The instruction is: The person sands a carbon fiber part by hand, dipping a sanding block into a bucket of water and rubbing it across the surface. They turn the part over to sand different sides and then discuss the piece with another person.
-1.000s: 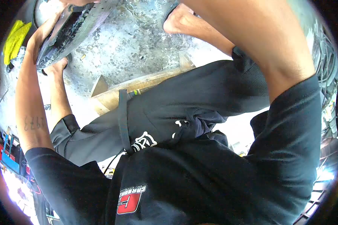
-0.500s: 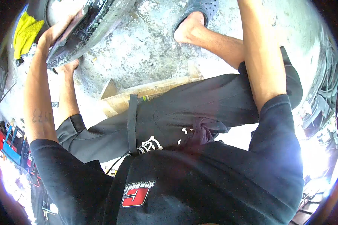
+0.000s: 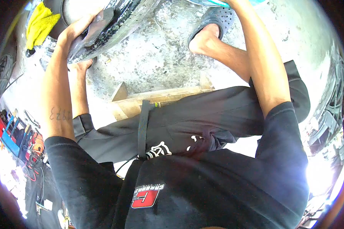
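Observation:
My left hand (image 3: 82,26) is at the upper left, fingers closed over a dark grey flat piece (image 3: 99,27) along the edge of a large curved black panel (image 3: 122,28) with whitish scuffs. The piece's exact kind does not show. Beside that hand a yellow cloth (image 3: 41,26) hangs over a dark part. My right forearm (image 3: 262,45) reaches up to the top edge, where the hand is cut off. Close to its wrist lies a light blue basin-like thing (image 3: 206,2) with a turquoise edge, only partly in view.
A low wooden frame (image 3: 162,96) is on the stained concrete floor (image 3: 153,57) by my legs. My foot in a grey-blue clog (image 3: 218,21) stands at the top. Red and blue tools (image 3: 13,133) and an orange item (image 3: 37,145) lie at the left, cables (image 3: 334,87) at the right.
The view has shifted, so most things sit farther right and lower. My left hand with the flat piece has moved right along the panel. The light blue thing has come into view.

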Demonstrator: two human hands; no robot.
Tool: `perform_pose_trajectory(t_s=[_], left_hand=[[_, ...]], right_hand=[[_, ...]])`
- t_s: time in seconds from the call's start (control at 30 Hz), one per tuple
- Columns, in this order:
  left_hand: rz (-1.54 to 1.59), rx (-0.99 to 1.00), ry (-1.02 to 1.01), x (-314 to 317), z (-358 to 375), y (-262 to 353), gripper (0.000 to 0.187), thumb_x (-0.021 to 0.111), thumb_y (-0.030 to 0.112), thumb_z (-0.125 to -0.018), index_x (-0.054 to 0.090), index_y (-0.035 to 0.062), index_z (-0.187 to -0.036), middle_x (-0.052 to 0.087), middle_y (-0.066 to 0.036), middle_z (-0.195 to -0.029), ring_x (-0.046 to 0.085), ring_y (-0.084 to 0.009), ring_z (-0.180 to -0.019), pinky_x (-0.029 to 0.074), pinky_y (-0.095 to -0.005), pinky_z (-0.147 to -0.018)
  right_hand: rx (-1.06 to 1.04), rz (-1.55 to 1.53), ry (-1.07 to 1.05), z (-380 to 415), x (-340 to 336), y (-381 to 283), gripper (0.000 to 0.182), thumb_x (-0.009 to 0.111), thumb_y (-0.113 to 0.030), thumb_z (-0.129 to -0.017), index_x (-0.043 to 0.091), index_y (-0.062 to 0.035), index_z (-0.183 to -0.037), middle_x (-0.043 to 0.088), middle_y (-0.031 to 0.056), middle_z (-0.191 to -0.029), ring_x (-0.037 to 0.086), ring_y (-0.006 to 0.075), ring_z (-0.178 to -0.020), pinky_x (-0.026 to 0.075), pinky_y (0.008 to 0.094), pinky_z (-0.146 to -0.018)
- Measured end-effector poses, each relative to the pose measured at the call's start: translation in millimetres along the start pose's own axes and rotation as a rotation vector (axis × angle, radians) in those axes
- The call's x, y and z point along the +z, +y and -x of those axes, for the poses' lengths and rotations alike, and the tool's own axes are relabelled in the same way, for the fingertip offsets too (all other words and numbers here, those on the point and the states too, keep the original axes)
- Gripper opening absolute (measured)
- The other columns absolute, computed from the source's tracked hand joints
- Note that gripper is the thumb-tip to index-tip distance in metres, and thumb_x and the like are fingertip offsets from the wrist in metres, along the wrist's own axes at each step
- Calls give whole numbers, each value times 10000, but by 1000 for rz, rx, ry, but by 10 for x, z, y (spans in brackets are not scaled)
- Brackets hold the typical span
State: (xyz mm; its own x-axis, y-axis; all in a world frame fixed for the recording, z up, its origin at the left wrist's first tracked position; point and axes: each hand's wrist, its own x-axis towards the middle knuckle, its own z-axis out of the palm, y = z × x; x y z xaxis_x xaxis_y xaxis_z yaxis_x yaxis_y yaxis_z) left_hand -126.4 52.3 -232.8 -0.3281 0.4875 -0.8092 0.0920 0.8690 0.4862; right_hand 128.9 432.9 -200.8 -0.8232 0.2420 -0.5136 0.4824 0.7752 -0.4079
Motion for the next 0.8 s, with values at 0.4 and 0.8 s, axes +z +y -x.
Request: perform_pose_trajectory(t_s=[0.4,0.8], left_hand=[[-21,9,-48,13,-18,49,694,411,518,-1077,401,28,-1569,386,-92,-1634,335,-220,-1501,203,-324,-1253],[-104,223,-48,13,-101,-76,724,412,621,-1020,524,92,-1502,549,-147,-1478,498,-252,-1312,337,-365,-1146]], right_hand=[[-63,-7,-19,-116,69,144,527,671,-535,-835,760,-94,-1109,756,207,-1038,723,368,-976,535,445,-887],[-120,-48,22,-157,144,234,448,680,-425,-865,746,-60,-1117,756,208,-1031,725,334,-943,536,425,-854]])
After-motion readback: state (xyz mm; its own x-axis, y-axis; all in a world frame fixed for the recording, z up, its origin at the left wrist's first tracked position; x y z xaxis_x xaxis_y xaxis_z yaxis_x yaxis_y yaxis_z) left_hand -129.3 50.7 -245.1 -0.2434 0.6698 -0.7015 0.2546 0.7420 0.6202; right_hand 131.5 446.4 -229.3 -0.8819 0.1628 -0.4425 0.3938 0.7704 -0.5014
